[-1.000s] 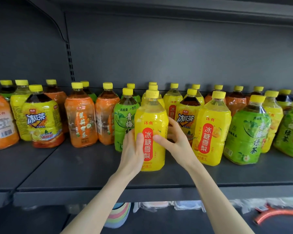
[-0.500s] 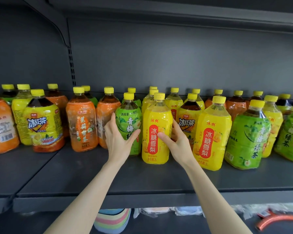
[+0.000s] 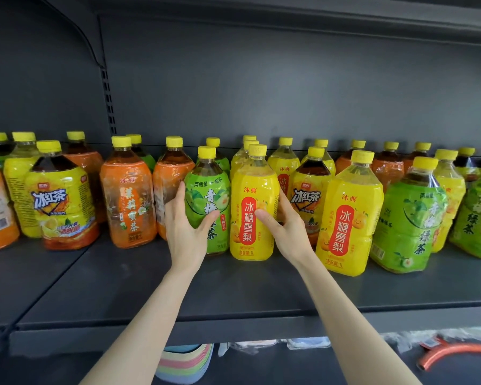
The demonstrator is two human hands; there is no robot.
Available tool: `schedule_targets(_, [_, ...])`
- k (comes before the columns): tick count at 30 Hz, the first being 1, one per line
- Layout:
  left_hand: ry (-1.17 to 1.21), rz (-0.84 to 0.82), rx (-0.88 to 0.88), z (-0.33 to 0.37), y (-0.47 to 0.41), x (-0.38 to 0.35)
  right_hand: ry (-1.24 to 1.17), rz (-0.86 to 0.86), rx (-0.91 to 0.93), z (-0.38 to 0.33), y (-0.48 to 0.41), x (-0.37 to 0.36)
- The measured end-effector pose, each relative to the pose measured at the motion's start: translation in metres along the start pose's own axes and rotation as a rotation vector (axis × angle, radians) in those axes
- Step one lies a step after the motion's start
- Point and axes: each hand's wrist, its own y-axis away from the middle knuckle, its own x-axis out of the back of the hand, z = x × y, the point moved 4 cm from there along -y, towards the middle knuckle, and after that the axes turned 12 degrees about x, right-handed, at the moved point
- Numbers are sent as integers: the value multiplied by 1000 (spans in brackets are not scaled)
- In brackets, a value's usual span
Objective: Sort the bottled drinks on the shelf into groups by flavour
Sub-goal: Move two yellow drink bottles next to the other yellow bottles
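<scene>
Fingers (image 3: 180, 193) of the left hand (image 3: 184, 229) are wrapped round the left side of a green-labelled bottle (image 3: 210, 190), with the thumb pressed on its front label. The right hand (image 3: 286, 232) is clasped round the yellow pear-drink bottle (image 3: 254, 190) just beside it, thumb in front, fingers round its right side. Both bottles are stood upright in the front row of the dark grey shelf (image 3: 178, 295). Bare shelf is left before them, up to the front edge. They are hemmed in by an orange-labelled bottle (image 3: 168, 179) at left and an iced-tea bottle (image 3: 310, 195) at right.
</scene>
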Motion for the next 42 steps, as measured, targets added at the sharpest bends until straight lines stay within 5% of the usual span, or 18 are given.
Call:
schedule_targets(19, [-12,24,-10,0,0,0,11,55,11,3,2,-6])
schedule_targets(30, [-103,-21,5,1,5,-2,123,-73,-45,-4,4,-8])
schedule_targets(42, [-314,-175,51,6,7,21,609,-99,-96,-32,17,4])
